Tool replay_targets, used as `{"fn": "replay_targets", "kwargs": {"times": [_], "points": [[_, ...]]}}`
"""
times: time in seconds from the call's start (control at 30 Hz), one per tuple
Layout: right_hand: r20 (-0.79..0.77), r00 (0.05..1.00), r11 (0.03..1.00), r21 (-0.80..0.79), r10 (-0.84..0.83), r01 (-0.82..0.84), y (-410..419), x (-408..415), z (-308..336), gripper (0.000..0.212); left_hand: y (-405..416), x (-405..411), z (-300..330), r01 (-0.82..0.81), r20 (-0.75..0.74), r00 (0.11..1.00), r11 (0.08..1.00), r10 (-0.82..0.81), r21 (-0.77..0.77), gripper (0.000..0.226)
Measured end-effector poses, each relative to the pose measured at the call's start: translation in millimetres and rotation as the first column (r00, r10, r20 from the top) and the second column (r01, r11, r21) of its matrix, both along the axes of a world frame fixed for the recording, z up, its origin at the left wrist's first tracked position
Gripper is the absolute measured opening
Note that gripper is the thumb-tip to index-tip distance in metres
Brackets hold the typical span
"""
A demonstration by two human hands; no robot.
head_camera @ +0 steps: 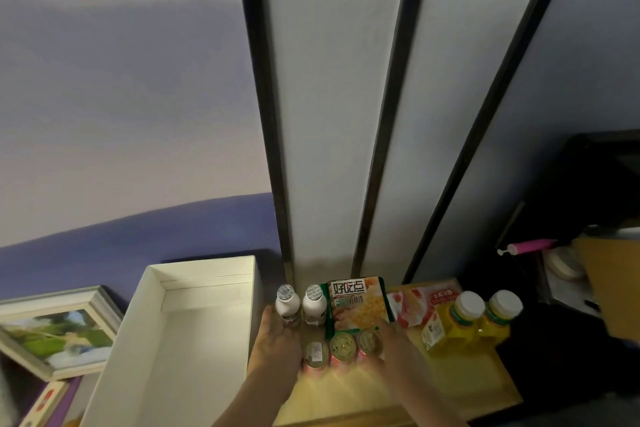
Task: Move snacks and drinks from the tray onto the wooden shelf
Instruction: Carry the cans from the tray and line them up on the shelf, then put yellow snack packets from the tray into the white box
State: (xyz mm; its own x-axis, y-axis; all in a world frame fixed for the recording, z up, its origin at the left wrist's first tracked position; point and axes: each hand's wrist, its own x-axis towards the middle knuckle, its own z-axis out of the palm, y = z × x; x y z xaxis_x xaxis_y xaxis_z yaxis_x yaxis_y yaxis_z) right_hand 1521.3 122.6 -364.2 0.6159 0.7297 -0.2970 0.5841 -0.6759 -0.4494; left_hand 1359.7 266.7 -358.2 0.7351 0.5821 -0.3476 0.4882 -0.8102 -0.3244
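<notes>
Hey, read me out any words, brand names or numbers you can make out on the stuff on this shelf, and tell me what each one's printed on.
"好吃点": large characters on the green snack bag; the smaller line below is too blurred.
Red banner on the pink snack bag: text there, unreadable.
Two white bottles, their foil caps: print too small.
Three small cans, lids: unreadable.
Two yellow juice bottles, labels: unreadable.

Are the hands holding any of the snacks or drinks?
It cannot be told. The left hand and right hand lie flat either side of the three small cans, apparently touching the outer ones, not visibly gripping.
</notes>
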Motion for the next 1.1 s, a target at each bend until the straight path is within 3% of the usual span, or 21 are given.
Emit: {"fn": "replay_targets", "kwargs": {"times": [0.13, 0.27, 0.43, 0.53, 0.73, 0.83, 1.0, 1.1], "points": [[0.034, 0.999, 1.0, 0.001, -0.029, 0.029, -17.1, -5.7, 30.1, 0.091, -2.8, -10.5, 31.5, 0.022, 0.125, 0.992, 0.997, -0.014, -0.068, 0.067], [0.067, 0.994, 0.995, 0.047, -0.091, 0.088, -36.3, -22.9, 67.6, 0.085, -3.9, -30.8, 72.8, 0.043, 0.275, 0.962, 0.988, -0.001, -0.147, 0.069], [0.069, 0.982, 0.975, 0.148, -0.177, 0.166, -73.7, -63.8, 109.0, 0.079, -3.7, -76.8, 97.3, 0.077, 0.563, 0.798, 0.89, 0.215, -0.449, 0.089], [0.093, 0.973, 0.966, 0.17, -0.211, 0.194, -100.9, -94.9, 124.0, 0.085, -0.2, -116.5, 112.0, 0.161, 0.627, 0.747, 0.856, 0.219, -0.49, 0.089], [0.13, 0.948, 0.947, 0.177, -0.292, 0.267, -153.4, -147.3, 135.6, 0.102, 13.3, -215.0, 128.6, 0.103, 0.609, 0.749, 0.864, 0.259, -0.493, 0.095], [0.178, 0.94, 0.951, 0.164, -0.291, 0.263, -181.7, -164.8, 120.9, 0.092, 17.4, -276.4, 131.4, 0.044, 0.597, 0.752, 0.882, 0.28, -0.468, 0.095], [0.263, 0.932, 0.965, 0.149, -0.249, 0.215, -202.0, -262.8, 139.0, 0.085, 10.0, -408.0, 123.5, -0.05, 0.607, 0.714, 0.889, 0.35, -0.455, 0.096], [0.265, 0.939, 0.974, 0.124, -0.218, 0.191, -212.9, -317.8, 125.5, 0.094, -3.7, -495.3, 113.1, -0.14, 0.552, 0.721, 0.867, 0.42, -0.477, 0.094]]}}
